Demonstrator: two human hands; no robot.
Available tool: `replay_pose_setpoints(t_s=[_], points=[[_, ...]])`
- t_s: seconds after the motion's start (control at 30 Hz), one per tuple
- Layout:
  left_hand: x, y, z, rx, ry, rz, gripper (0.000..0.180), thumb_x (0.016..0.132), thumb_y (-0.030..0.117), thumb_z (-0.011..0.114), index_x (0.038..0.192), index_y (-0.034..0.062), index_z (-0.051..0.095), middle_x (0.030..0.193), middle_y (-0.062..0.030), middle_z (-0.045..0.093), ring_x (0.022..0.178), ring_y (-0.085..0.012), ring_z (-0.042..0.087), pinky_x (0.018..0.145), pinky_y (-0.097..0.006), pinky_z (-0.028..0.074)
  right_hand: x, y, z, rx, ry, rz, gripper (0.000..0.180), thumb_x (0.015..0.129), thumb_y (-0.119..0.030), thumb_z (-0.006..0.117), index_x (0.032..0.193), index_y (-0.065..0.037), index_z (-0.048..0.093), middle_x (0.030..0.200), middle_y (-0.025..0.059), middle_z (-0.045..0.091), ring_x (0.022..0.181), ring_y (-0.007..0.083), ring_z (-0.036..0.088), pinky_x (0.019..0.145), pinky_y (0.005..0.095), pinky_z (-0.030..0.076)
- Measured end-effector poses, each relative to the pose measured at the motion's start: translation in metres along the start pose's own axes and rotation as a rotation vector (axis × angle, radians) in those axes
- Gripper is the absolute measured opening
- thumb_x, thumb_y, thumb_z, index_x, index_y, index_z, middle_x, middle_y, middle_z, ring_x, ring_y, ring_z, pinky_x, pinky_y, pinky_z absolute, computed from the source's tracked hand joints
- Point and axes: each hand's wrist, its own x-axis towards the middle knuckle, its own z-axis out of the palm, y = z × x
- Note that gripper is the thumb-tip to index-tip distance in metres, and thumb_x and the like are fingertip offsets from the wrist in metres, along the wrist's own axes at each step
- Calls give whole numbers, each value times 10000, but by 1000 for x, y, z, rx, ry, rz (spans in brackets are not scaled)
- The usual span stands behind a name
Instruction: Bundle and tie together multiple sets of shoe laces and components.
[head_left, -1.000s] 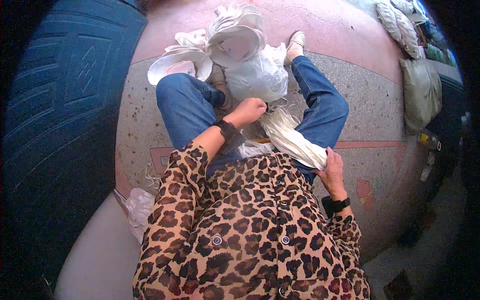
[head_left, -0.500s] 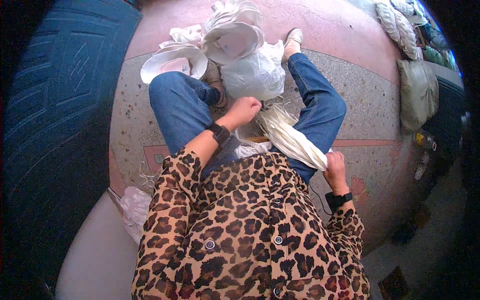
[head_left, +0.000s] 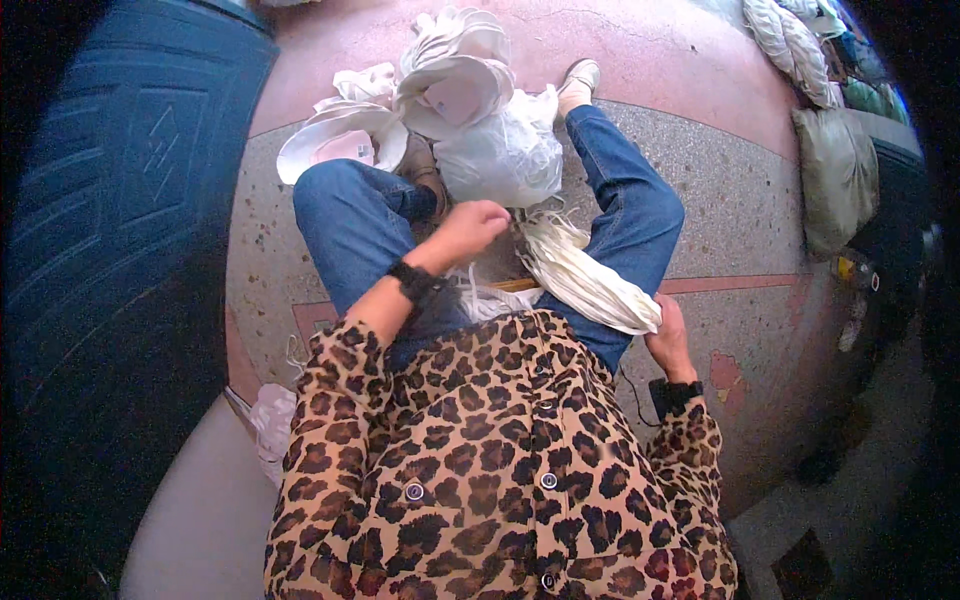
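A long bundle of cream-white flat strips or cords [head_left: 590,275] lies slantwise over my right thigh. My right hand [head_left: 670,332] is closed round its near right end. At the far end the strands spread loosely between my knees. Beside those loose ends, to their left, is my left hand [head_left: 472,230], its fingers pinched together. Whatever it holds is too small or too hidden to make out. Some white material [head_left: 495,300] rests in my lap, with a thin yellowish-brown edge [head_left: 515,285] showing behind it.
Stacked white, brim-shaped fabric pieces [head_left: 455,80] stand ahead by a translucent white plastic bag [head_left: 505,150]. More such pieces [head_left: 300,150] lie by my left knee. A blue panelled door [head_left: 150,150] is at left; a stuffed greyish sack [head_left: 835,180] stands at right.
My left hand has drawn back slightly to the left, away from the loose strand ends. My right hand keeps its hold on the bundle, which has hardly moved.
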Motion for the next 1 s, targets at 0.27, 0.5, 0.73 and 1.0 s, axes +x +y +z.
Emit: replay_pose_setpoints(t_s=[0.27, 0.5, 0.73, 1.0], points=[[-41, 40, -124, -441, 244, -268, 291, 942, 175, 618, 1158, -18, 642, 945, -22, 654, 764, -85, 589, 699, -239, 502, -28, -53, -18, -314, -103, 109, 669, 740, -29, 620, 1381, -6, 429, 1420, 235, 459, 1339, 418, 416, 1095, 515, 349], [-34, 57, -228, 482, 439, -59, 325, 892, 198, 642, 1112, -40, 662, 956, -157, 724, 835, -212, 690, 763, -341, 540, 53, -113, -99, -279, 110, -148, 587, 725, 19, 581, 1308, -5, 513, 1396, 234, 479, 1302, 416, 450, 1085, 498, 373], [-34, 60, -258, 255, 306, -56, 295, 852, 213, 650, 1032, -15, 705, 929, -174, 720, 867, -234, 690, 780, -341, 524, 184, -263, -55, 344, -170, -669, 461, 811, 10, 602, 1266, -14, 530, 1299, 213, 535, 1207, 397, 531, 1027, 431, 451], [47, 69, -220, 601, 235, -110, 303, 820, 232, 655, 986, -19, 691, 963, -237, 697, 894, -356, 684, 805, -424, 527, 289, -292, 30, 240, -29, -591, 467, 843, -56, 577, 1299, 2, 496, 1293, 266, 522, 1201, 446, 510, 1020, 466, 440]])
